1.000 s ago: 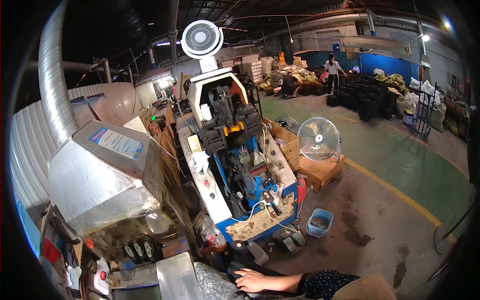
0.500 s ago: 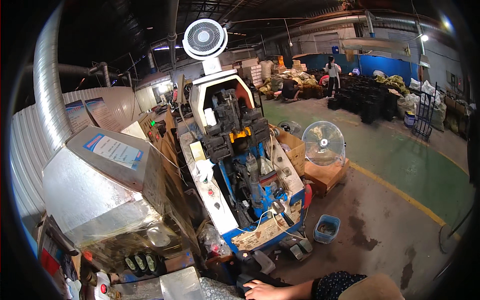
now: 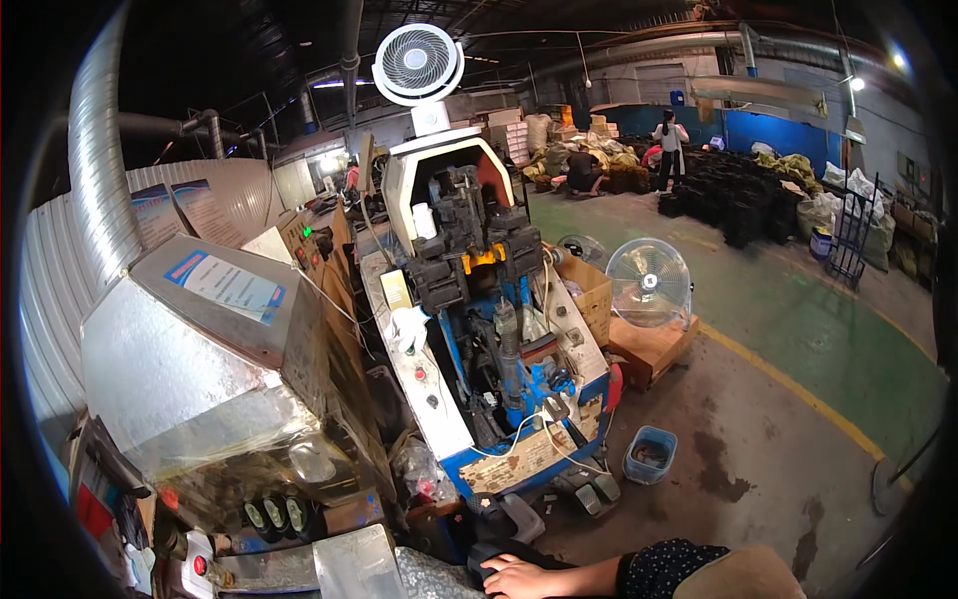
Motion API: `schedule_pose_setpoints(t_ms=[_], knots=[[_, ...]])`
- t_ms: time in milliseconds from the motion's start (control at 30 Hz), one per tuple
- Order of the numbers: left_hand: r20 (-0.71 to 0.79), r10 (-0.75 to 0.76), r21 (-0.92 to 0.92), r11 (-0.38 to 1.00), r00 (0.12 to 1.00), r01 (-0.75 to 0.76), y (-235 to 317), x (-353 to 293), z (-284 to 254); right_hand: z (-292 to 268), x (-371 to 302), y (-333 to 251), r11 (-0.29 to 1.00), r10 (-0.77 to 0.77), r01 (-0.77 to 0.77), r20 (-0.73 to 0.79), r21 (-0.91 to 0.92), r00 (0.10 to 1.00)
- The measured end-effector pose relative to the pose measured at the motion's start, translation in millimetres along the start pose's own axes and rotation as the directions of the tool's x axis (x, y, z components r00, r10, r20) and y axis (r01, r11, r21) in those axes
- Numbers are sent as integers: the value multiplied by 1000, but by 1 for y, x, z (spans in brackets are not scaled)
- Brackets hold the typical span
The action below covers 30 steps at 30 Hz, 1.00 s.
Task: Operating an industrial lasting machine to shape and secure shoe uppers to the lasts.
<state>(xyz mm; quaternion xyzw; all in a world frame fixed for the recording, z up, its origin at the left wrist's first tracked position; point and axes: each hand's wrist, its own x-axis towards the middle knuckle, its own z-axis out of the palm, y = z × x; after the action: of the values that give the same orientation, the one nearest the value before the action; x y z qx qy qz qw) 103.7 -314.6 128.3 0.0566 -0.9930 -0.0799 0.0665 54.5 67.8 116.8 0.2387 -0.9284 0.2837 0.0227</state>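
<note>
At the bottom edge, my right hand [image 3: 514, 577] reaches in from the right in a dark dotted sleeve [image 3: 667, 565]. Its fingers curl over a smooth black object [image 3: 487, 555] whose kind I cannot make out, as the hand and the frame edge cover much of it. Beside it lies a grey speckled surface [image 3: 429, 574]. My left hand is out of view. Ahead stands a blue and white machine [image 3: 499, 474] with black clamping parts at its top. A white glove [image 3: 407, 327] lies on its left side panel.
A metal hooded machine [image 3: 190, 359] stands close on the left, with several dark green-topped pieces at its base. Pedals [image 3: 599, 491] and a blue plastic bin [image 3: 651, 455] are on the floor. A floor fan [image 3: 650, 283] stands to the right. People work far back.
The view has shifted slightly, so the machines sit a little differently in it. My right hand stays at the black object and shows slightly higher.
</note>
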Motion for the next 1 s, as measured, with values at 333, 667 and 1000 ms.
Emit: schedule_pose_setpoints(t_ms=[333,667,1000], knots=[[-26,28,28,999,999,-27,-19,3,19,1,0,-1,999,37,-37,19,-11,999],[-71,32,-14,999,997,-33,-5,0,5,-1,1,-4,998,44,-42,37,-53,998],[-258,37,-342,931,965,-127,-33,4,51,2,1,-5,997,26,-25,11,-73,1000]])
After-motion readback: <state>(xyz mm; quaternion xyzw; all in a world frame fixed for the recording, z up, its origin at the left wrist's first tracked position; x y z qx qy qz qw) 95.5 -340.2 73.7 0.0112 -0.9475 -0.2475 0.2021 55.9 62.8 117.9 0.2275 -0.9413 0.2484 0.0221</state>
